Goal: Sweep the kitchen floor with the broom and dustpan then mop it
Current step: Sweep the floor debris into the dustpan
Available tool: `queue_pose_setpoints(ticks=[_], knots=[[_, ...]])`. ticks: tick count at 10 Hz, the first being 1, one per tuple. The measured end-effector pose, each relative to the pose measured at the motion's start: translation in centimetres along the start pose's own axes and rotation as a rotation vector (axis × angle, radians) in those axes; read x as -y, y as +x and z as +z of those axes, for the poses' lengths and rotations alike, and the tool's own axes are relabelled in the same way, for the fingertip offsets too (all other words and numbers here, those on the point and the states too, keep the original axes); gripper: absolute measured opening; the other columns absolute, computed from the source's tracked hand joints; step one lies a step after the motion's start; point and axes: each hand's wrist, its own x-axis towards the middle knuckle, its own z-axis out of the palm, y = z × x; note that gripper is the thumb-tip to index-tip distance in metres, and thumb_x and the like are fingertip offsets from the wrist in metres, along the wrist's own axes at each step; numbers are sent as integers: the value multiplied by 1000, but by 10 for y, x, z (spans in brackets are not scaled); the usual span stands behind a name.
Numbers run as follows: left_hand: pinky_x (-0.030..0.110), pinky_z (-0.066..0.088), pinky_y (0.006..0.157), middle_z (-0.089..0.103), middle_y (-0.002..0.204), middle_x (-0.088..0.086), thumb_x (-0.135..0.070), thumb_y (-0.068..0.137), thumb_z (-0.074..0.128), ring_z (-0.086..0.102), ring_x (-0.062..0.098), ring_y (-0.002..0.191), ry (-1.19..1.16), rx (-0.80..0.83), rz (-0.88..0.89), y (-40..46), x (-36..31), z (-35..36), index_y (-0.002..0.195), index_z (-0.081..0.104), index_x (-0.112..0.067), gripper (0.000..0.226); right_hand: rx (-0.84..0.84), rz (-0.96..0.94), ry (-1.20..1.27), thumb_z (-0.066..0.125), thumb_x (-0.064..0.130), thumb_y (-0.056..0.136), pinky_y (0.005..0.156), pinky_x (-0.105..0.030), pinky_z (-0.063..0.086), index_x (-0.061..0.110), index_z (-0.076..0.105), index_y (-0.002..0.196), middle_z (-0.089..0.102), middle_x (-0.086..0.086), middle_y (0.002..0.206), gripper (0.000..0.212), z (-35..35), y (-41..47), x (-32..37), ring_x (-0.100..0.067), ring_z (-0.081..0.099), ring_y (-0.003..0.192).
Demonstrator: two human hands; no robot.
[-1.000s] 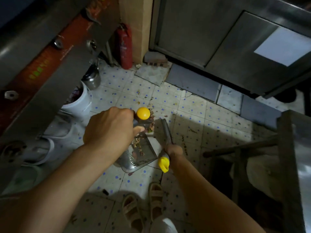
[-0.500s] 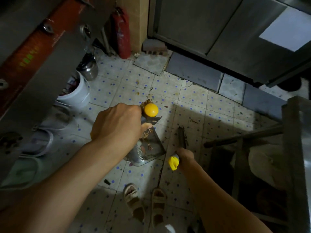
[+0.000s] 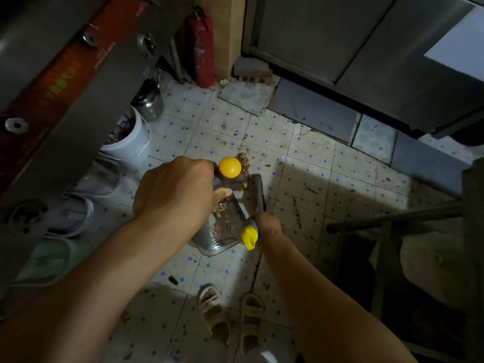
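My left hand (image 3: pixel 175 195) grips the upright handle of the grey dustpan (image 3: pixel 222 233), just under its round yellow cap (image 3: pixel 229 167). The pan rests on the dotted tile floor (image 3: pixel 314 179) and holds brown scraps. In my right hand (image 3: pixel 267 226) is the short broom by its handle, whose yellow end (image 3: pixel 248 237) sticks out toward me. The grey broom head (image 3: pixel 258 189) lies at the pan's right edge. A small heap of debris (image 3: pixel 243 163) sits on the tiles beyond the pan's mouth.
A white bucket (image 3: pixel 131 142) and a metal kettle (image 3: pixel 150 102) stand under the counter at left, with slippers (image 3: pixel 76 216) beside them. A red extinguisher (image 3: pixel 203 45) leans in the corner. Steel cabinets (image 3: pixel 366 48) fill the back; a wooden stool frame (image 3: pixel 392 218) is at right. My sandalled feet (image 3: pixel 230 315) are below.
The broom swung out to the right of the dustpan, then came back left against the pan's edge. My left hand kept hold of the pan handle.
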Motion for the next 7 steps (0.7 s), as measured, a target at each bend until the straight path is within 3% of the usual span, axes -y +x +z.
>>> queue_pose_setpoints(ticks=[1, 2, 3, 4, 5, 6, 7], knots=[[30, 34, 62, 63, 95, 7, -55, 86, 54, 58, 29, 85, 7, 5, -7, 2, 8, -2, 105, 61, -23, 38, -8, -74, -296, 41, 9, 100, 39, -5, 37, -6, 45, 134, 49, -20, 139, 38, -1, -23, 16, -19, 61, 116], [31, 34, 62, 63, 97, 8, -55, 87, 54, 60, 29, 91, 7, -9, -4, 4, 13, -7, 107, 61, -22, 39, 52, -35, -239, 40, 7, 100, 35, -5, 35, -7, 43, 136, 47, -21, 141, 39, -5, -23, 24, -27, 49, 127], [30, 33, 61, 63, 100, 7, -54, 87, 54, 60, 28, 92, 6, -33, 2, 7, 16, -16, 108, 60, -22, 39, -12, -38, -265, 39, 9, 102, 43, -6, 42, -4, 44, 137, 48, -19, 141, 38, 2, -31, 34, -28, 49, 128], [29, 32, 60, 63, 97, 8, -53, 87, 55, 59, 28, 91, -8, -59, 4, 10, 19, -24, 103, 59, -18, 39, -40, -120, -457, 36, 18, 104, 86, -16, 41, 8, 48, 138, 49, -7, 142, 38, -1, -9, 43, -24, 45, 131], [29, 32, 59, 57, 83, 7, -52, 86, 57, 55, 27, 81, -38, -84, -15, 15, 20, -32, 95, 58, -18, 35, -71, -158, -529, 39, 18, 103, 84, -16, 46, 6, 49, 136, 51, -8, 140, 37, -12, -8, 61, -28, 47, 130], [28, 32, 57, 41, 68, -1, -53, 86, 57, 47, 21, 71, -53, -113, -26, 22, 19, -38, 83, 52, -20, 34, -73, -208, -625, 45, 20, 101, 96, -25, 46, 7, 53, 132, 54, -11, 136, 35, -15, -7, 79, -28, 49, 127], [29, 32, 58, 40, 70, -2, -54, 86, 56, 50, 23, 74, -43, -143, -36, 32, 16, -43, 79, 41, -24, 35, -107, -221, -565, 44, 21, 101, 93, -21, 48, 8, 49, 136, 52, -11, 139, 38, -30, 11, 95, -28, 48, 129]])
